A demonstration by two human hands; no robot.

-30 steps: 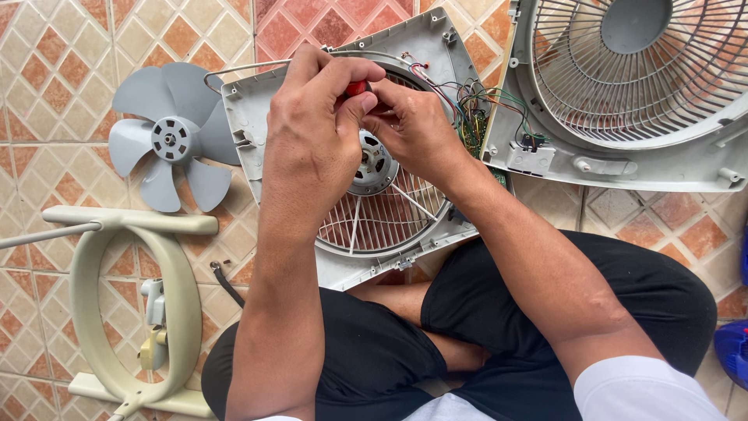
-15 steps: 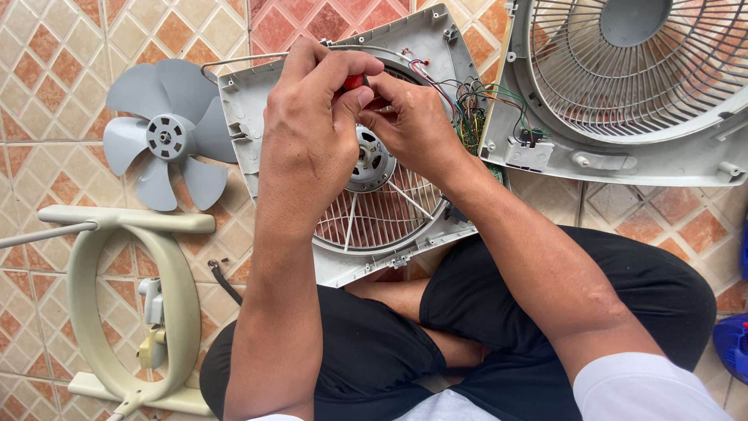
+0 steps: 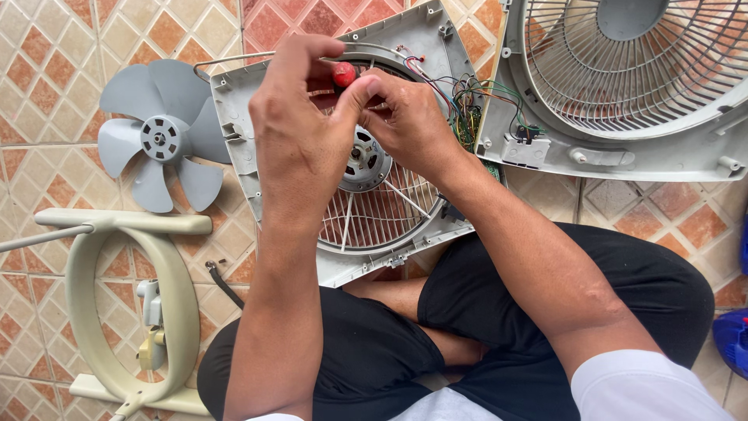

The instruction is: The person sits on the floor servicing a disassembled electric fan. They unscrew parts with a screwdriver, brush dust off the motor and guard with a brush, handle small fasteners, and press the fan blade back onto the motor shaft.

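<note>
Both my hands meet over the grey rear fan housing, which leans on my lap with its motor at the centre of a white grille. My left hand and my right hand pinch a small red-handled tool between their fingertips, just above the motor. Coloured wires run along the housing's right edge beside my right hand. What lies under the fingers is hidden.
A grey fan blade lies on the tiled floor to the left. A cream fan stand rests at lower left. The front housing with its round grille sits at upper right. A blue object shows at the right edge.
My hands have stayed together on the red tool over the motor, with only a slight shift of the fingers. The housing has not moved.
</note>
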